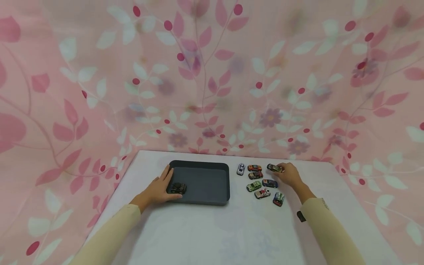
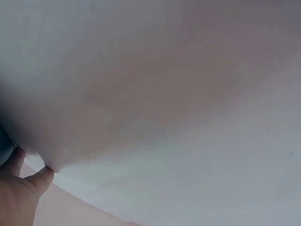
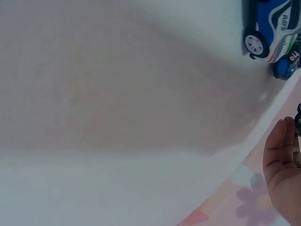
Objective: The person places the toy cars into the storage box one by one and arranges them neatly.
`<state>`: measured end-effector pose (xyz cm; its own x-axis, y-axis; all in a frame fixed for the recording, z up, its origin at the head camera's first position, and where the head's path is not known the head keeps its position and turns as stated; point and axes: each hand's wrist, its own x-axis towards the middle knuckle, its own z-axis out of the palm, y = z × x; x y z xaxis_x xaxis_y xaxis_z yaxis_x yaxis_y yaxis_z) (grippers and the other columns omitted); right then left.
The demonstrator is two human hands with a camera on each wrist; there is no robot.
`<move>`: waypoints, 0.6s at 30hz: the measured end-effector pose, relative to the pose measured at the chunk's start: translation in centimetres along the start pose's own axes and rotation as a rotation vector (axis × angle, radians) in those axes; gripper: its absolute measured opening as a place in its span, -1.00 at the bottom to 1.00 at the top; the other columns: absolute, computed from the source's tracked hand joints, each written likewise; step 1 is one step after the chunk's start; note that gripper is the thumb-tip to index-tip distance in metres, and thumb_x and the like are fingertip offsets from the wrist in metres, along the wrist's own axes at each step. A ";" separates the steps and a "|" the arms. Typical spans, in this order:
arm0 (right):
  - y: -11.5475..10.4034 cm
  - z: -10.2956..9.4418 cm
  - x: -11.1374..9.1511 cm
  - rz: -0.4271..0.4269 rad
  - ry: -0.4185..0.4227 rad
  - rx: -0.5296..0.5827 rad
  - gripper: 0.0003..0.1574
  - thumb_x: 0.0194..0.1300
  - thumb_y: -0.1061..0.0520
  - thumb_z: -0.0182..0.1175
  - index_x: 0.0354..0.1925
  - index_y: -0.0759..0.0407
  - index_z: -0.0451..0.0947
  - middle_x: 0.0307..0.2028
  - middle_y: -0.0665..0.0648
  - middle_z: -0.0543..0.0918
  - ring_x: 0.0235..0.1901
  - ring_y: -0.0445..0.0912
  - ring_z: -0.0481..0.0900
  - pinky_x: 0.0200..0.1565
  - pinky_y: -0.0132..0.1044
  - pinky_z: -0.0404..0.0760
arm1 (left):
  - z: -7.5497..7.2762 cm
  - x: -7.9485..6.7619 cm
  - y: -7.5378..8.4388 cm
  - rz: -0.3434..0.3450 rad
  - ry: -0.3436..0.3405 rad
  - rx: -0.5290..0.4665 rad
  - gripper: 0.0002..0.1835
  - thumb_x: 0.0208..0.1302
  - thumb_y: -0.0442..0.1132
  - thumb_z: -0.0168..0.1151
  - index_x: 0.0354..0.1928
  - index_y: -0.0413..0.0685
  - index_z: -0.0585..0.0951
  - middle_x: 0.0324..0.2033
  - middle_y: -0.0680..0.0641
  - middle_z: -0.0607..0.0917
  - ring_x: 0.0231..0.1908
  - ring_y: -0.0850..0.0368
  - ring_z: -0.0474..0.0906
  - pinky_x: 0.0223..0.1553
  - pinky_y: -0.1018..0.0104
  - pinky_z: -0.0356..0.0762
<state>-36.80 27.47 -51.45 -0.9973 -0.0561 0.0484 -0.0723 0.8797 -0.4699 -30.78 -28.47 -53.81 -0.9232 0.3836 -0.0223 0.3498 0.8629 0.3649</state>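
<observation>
A dark grey rectangular tray [image 1: 207,184] lies on the table, with a dark toy car [image 1: 179,188] in its front left part. My left hand [image 1: 159,189] rests at the tray's left front corner, fingers extended along the left rim and thumb along the front rim. Right of the tray, my right hand [image 1: 289,173] pinches a dark green toy car [image 1: 274,168] by one end. In the right wrist view that hand [image 3: 284,165] shows at the edge, the held car mostly cut off. A blue-and-white toy car [image 3: 280,23] appears large there.
Several toy cars lie between tray and right hand: a white one [image 1: 240,169], an orange one [image 1: 254,168], a green one [image 1: 254,186] and a blue one [image 1: 269,183] among them. White cloth covers the table [image 1: 212,235]; a pink floral curtain [image 1: 212,92] hangs behind.
</observation>
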 end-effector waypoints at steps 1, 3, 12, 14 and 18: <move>-0.1 0.1 -0.1 -0.012 0.004 -0.001 -0.44 0.30 0.06 0.30 0.10 0.46 0.55 -0.15 0.41 0.61 -0.18 0.19 0.52 -0.15 0.05 0.54 | 0.1 -0.2 -0.1 0.003 0.001 0.000 0.33 0.03 0.52 0.22 0.57 -0.18 -0.12 0.56 -0.29 -0.23 0.20 -0.29 0.52 0.34 -0.35 0.12; -0.3 0.3 -0.1 -0.035 0.028 -0.009 -0.46 0.28 0.08 0.31 0.07 0.46 0.57 -0.16 0.41 0.62 -0.16 0.21 0.53 -0.13 0.08 0.53 | 0.4 -0.4 -0.2 0.012 0.016 0.008 0.30 0.04 0.52 0.21 0.58 -0.13 -0.09 0.56 -0.30 -0.21 0.17 -0.29 0.55 0.32 -0.35 0.16; -2.5 0.1 0.8 -0.145 0.068 -0.035 -0.45 0.29 0.08 0.32 0.09 0.47 0.55 -0.17 0.42 0.63 -0.16 0.26 0.55 -0.15 0.14 0.54 | 0.8 -0.2 -0.1 0.018 0.047 0.030 0.23 0.10 0.53 0.15 0.58 -0.08 -0.06 0.56 -0.28 -0.20 0.18 -0.41 0.49 0.27 -0.34 0.25; -3.4 0.2 1.2 -0.154 0.073 -0.031 -0.46 0.29 0.08 0.33 0.09 0.44 0.56 -0.18 0.40 0.63 -0.16 0.23 0.55 -0.14 0.12 0.54 | 0.7 -0.2 0.0 0.010 0.050 0.040 0.22 0.11 0.52 0.14 0.58 -0.10 -0.06 0.57 -0.26 -0.19 0.21 -0.44 0.44 0.26 -0.32 0.27; -5.5 0.5 1.9 -0.154 0.071 -0.019 -0.45 0.28 0.07 0.33 0.11 0.42 0.56 -0.16 0.39 0.60 -0.17 0.20 0.53 -0.15 0.09 0.53 | 0.4 -0.3 0.2 0.009 0.055 0.060 0.20 0.15 0.50 0.12 0.57 -0.15 -0.04 0.56 -0.28 -0.16 0.21 -0.47 0.42 0.22 -0.30 0.33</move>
<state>-38.32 22.29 -49.16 -0.9706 -0.1582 0.1813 -0.2234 0.8722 -0.4352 -30.36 -28.28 -54.05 -0.9267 0.3745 0.0322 0.3656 0.8782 0.3084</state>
